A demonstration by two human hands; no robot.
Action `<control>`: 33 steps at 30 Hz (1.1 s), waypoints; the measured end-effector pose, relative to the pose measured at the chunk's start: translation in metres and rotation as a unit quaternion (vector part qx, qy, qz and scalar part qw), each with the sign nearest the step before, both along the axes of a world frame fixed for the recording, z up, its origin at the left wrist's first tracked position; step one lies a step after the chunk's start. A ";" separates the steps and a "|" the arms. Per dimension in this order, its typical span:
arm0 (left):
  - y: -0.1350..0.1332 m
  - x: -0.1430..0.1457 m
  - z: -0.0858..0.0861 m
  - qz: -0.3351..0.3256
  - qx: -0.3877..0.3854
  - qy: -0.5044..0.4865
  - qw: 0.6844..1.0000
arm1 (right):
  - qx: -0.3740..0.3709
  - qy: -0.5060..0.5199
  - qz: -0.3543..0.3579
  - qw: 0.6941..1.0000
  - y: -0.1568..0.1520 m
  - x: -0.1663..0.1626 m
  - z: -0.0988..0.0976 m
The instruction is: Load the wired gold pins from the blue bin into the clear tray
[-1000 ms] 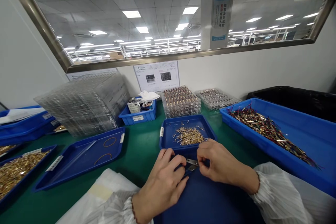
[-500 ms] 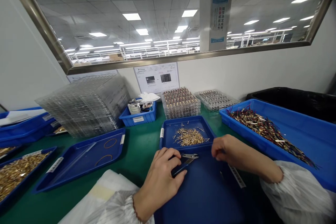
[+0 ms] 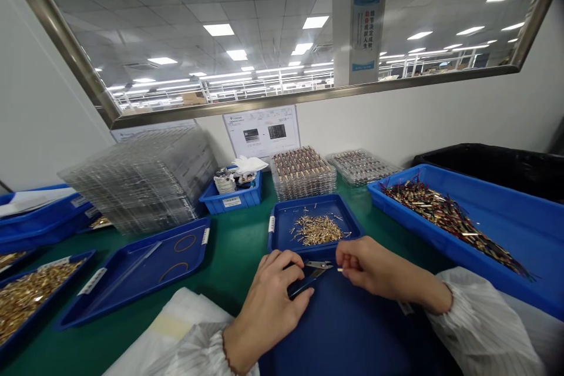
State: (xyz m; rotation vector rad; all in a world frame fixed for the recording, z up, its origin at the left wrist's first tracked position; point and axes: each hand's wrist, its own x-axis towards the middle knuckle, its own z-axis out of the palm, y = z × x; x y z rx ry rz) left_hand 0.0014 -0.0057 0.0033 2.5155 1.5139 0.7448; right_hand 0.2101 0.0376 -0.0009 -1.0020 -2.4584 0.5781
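My left hand (image 3: 275,296) is closed round the dark handles of small cutting pliers (image 3: 318,265), whose metal jaws point right, over a dark blue tray (image 3: 343,329). Just right of the jaws, my right hand (image 3: 363,264) pinches a small pin-like metal piece (image 3: 339,270), its bright tip showing past the fingertips. The rest of that piece is hidden by the fingers. Behind both hands, a smaller blue tray (image 3: 278,241) holds a heap of gold-coloured metal pins (image 3: 318,229).
On the right is a large blue bin (image 3: 520,235) with wired metal parts (image 3: 440,211). Clear plastic trays (image 3: 145,176) are stacked at the left, more filled ones (image 3: 304,173) at the back. A shallow tray (image 3: 145,288) holds rubber bands; brass parts (image 3: 30,294) lie far left.
My right hand has moved left and slightly down, close to the pliers' jaws, and a bright tip now shows at its fingers. My left hand with the pliers stays in place.
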 end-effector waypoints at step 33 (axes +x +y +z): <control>-0.005 0.000 0.003 -0.046 0.073 -0.003 0.996 | 0.012 0.140 -0.060 0.988 -0.005 -0.019 0.004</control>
